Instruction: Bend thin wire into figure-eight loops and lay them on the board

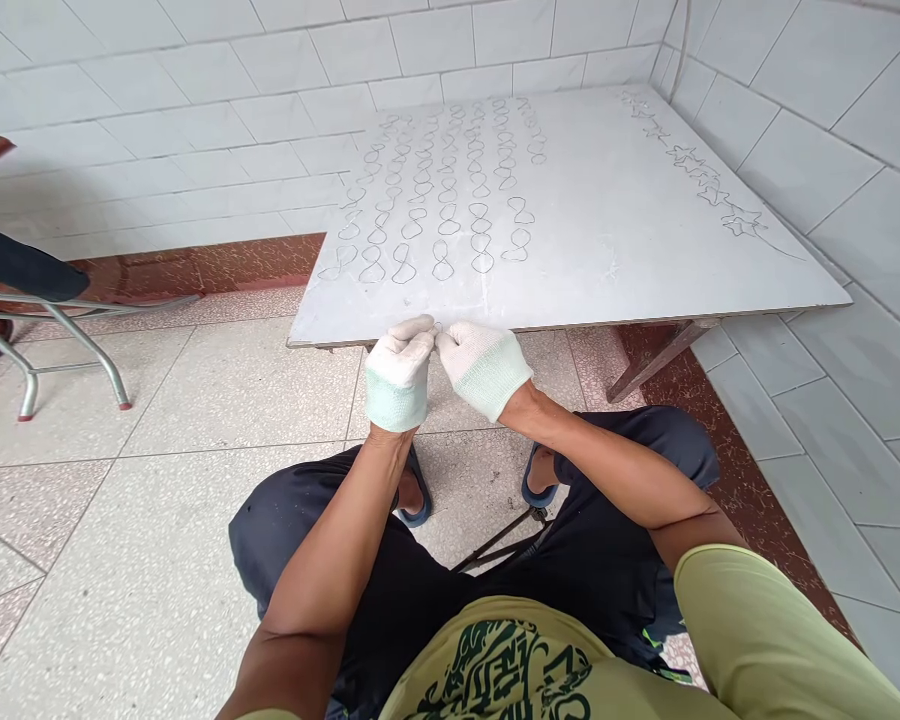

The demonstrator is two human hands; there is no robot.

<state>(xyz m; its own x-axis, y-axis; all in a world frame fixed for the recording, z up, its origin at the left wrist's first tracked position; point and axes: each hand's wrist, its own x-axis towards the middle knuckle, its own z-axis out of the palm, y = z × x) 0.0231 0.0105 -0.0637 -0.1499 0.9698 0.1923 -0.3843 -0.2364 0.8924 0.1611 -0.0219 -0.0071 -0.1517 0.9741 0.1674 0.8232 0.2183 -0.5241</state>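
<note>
My left hand (401, 362) and my right hand (482, 362), both in white knit gloves with pale green cuffs, meet at the near edge of a white board (607, 190). Their fingers are closed in a pinch around a thin wire (439, 325), of which only a small curved bit shows between the fingertips. Beyond them on the board lie rows of thin wire pieces bent into figure-eights (481, 240). Along the right side runs a string of star-shaped wire outlines (742, 222), with one loose tail toward the near corner.
White tiled walls (435, 40) border the board at the back and right. A wooden leg (656, 362) supports it on the right. At left, a person's dark-clothed leg (22, 262) rests over a metal-framed stool (75, 340). Speckled floor tiles (232, 390) lie below.
</note>
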